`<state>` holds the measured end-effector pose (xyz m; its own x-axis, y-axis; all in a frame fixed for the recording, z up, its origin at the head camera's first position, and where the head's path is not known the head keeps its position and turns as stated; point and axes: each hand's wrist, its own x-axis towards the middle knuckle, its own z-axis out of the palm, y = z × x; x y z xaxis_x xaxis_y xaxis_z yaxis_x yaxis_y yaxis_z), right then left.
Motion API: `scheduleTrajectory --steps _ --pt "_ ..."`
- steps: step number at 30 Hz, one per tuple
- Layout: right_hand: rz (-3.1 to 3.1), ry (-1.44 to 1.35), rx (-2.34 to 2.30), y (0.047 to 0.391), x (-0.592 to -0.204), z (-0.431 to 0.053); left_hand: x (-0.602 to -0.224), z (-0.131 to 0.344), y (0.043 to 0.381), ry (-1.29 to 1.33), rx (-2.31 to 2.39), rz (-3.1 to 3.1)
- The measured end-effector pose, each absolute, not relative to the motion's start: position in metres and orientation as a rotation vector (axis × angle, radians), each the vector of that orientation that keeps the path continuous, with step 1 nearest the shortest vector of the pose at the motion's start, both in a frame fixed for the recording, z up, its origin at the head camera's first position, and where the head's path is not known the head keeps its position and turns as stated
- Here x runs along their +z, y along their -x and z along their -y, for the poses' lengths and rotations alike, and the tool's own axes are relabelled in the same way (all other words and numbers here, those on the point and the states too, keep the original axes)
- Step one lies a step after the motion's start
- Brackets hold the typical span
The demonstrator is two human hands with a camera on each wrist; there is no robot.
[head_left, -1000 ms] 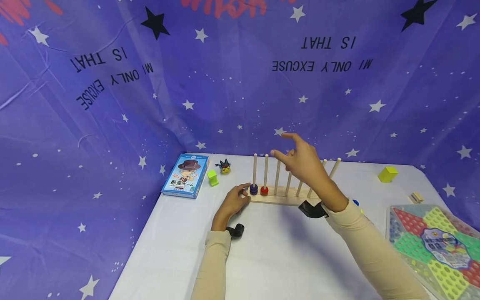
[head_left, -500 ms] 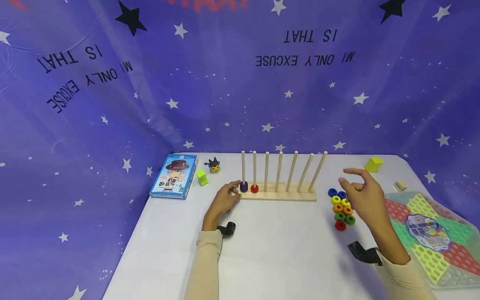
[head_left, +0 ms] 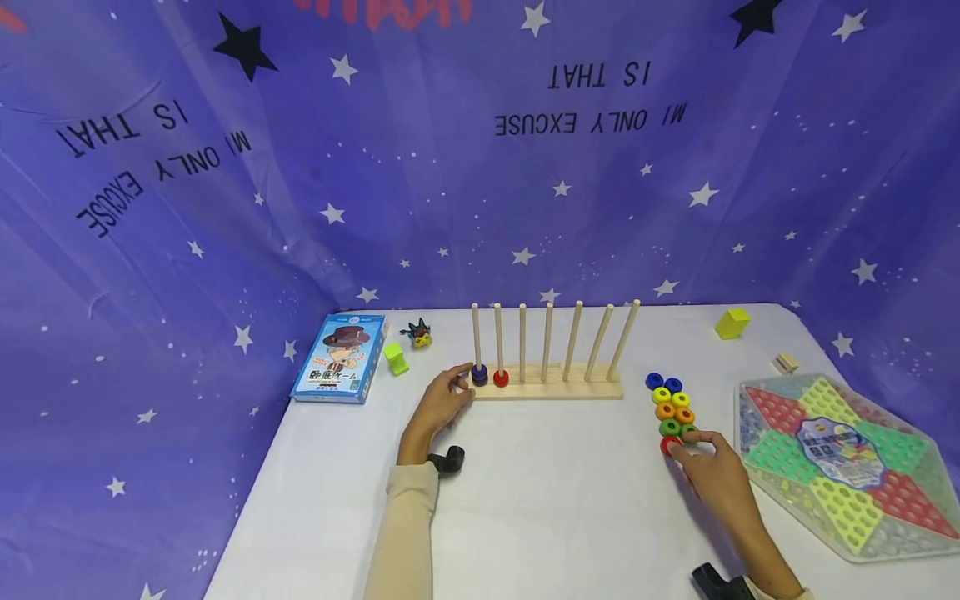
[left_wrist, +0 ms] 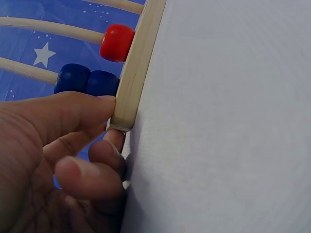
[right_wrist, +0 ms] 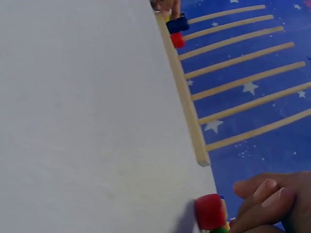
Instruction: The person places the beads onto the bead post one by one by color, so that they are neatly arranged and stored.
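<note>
1. The right hand (head_left: 718,477), thumb and finger parted, is held at the loose red bead (head_left: 665,445); contact cannot be told.
2. Behind, colour-paired beads (head_left: 665,412) are lined up, apparently for easy picking.
3. The wooden rack (head_left: 547,392) is pinched endwise by the left hand (head_left: 437,404), probably for steadiness.

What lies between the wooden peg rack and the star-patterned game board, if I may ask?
The loose coloured rings, with the right hand at their near end; the head view shows this.
</note>
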<state>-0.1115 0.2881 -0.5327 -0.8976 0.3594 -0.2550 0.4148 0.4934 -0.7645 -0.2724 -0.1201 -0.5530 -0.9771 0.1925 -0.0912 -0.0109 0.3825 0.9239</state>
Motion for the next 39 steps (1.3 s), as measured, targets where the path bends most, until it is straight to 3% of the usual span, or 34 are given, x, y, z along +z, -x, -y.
scheduleTrajectory --steps 9,18,22,32,39 --pt "-2.739 -0.672 -1.184 0.108 -0.549 -0.279 -0.552 0.121 0.271 -0.158 1.635 -2.454" --pt "-2.819 -0.596 -1.163 0.106 -0.537 -0.273 -0.553 0.121 0.269 -0.180 1.608 -2.471" --pt "-2.947 -0.458 -1.201 0.114 -0.505 -0.261 -0.551 0.121 0.269 -0.191 1.605 -2.481" --pt "-3.063 0.040 -1.307 0.163 -0.380 -0.195 -0.553 0.124 0.270 -0.194 1.612 -2.495" --pt "-2.983 0.240 -1.315 0.207 -0.341 -0.141 -0.552 0.122 0.269 -0.212 1.590 -2.510"
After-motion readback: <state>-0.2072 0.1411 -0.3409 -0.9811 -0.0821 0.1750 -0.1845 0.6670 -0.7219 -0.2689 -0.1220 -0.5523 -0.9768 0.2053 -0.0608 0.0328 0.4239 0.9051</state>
